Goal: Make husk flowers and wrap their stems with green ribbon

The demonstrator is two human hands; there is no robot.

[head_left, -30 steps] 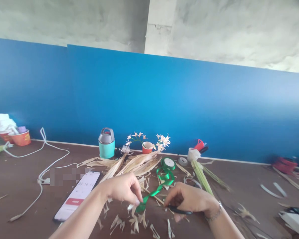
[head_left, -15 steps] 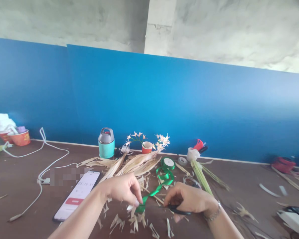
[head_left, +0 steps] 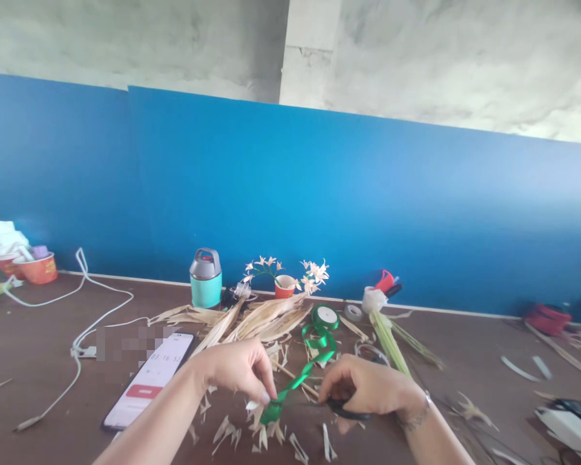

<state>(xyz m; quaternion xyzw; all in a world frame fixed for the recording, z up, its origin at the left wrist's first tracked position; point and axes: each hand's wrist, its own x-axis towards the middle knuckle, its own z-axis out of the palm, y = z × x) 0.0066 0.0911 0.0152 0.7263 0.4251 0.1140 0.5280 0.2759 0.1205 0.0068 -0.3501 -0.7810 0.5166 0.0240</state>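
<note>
My left hand (head_left: 242,369) is closed in a pinch on the loose end of a green ribbon (head_left: 301,376). From there the ribbon runs, twisted, up to its spool (head_left: 326,316). Black-handled scissors (head_left: 347,409) are in my right hand (head_left: 375,385), fingers through the handles. Their blades point left, towards the ribbon near my left fingertips; whether they touch it I cannot make out. Below the pinched ribbon lie small pale husk pieces (head_left: 264,439), cut to points. Dry corn husks (head_left: 271,318) spread behind my hands.
A phone (head_left: 148,384) lies left of my left forearm, beside a white cable (head_left: 80,336). Along the back stand a teal flask (head_left: 206,287), a red paper cup (head_left: 285,290) by husk flowers (head_left: 314,274), and a tape roll (head_left: 353,312). Green stalks (head_left: 390,339) lie to the right.
The ribbon between my hands is now more twisted and narrower. The scissor blades show nearer the ribbon by my left fingertips. Both hands have hardly moved.
</note>
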